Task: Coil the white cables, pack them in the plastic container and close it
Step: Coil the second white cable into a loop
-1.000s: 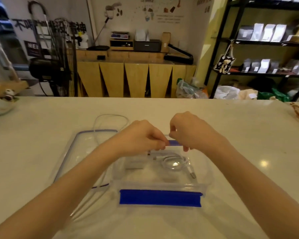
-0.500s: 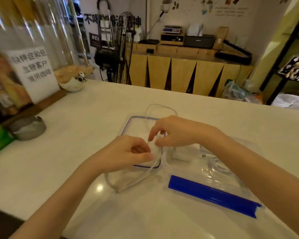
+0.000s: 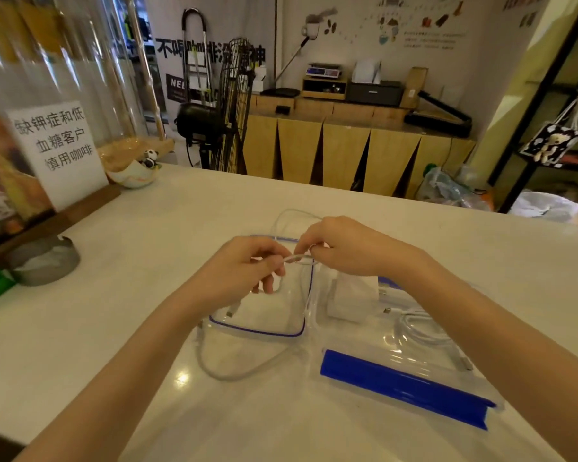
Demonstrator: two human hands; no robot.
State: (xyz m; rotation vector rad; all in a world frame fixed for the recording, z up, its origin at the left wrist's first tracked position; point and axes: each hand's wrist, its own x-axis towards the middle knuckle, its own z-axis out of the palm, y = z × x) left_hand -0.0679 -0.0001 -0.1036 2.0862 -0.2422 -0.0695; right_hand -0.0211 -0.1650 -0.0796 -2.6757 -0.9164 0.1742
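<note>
Both hands — left hand (image 3: pixel 247 265), right hand (image 3: pixel 344 248) — pinch the white cable (image 3: pixel 299 259) above the lid's (image 3: pixel 264 331) far edge.

A white table (image 3: pixel 481 261) carries a clear lid (image 3: pixel 264 315), an open plastic container (image 3: pixel 414 368), a loose white cable (image 3: pixel 234 373) — and a grey ashtray (image 3: pixel 44 261)

Lid (image 3: pixel 264 315) left of container (image 3: pixel 414 368); charger (image 3: pixel 351 298) seemingly inside.

White sign (image 3: pixel 59 150) (Chinese text), panda bowl (image 3: pixel 136 173), grey ashtray (image 3: pixel 44 261), fan (image 3: pixel 214 115)
</note>
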